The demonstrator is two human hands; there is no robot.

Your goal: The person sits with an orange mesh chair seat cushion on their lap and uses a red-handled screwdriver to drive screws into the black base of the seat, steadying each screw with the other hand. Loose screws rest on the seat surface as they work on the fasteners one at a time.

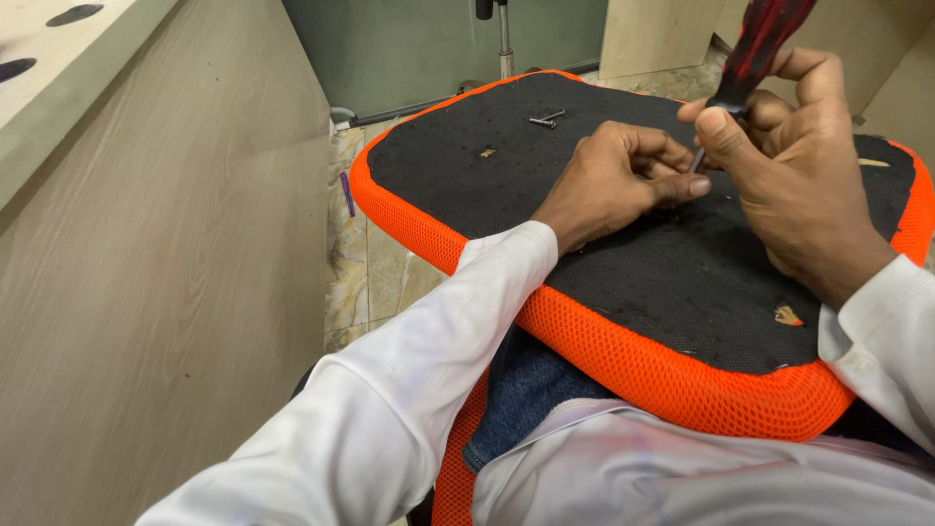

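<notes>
Wooden panels fill the left of the frame, and a stone floor shows behind. One orange seat cushion [623, 365] lies black side up across the person's lap, so it stays steady. Right hand [794, 180] grips one red-handled screwdriver [755, 49], tip pointing down at the black cloth. Left hand [618, 180] curls its fingers around the tip to guide it. Two small screws [547, 119] lie loose near the top middle.

An orange-edged black seat cushion [623, 282] carries two loose screws [547, 119].
</notes>
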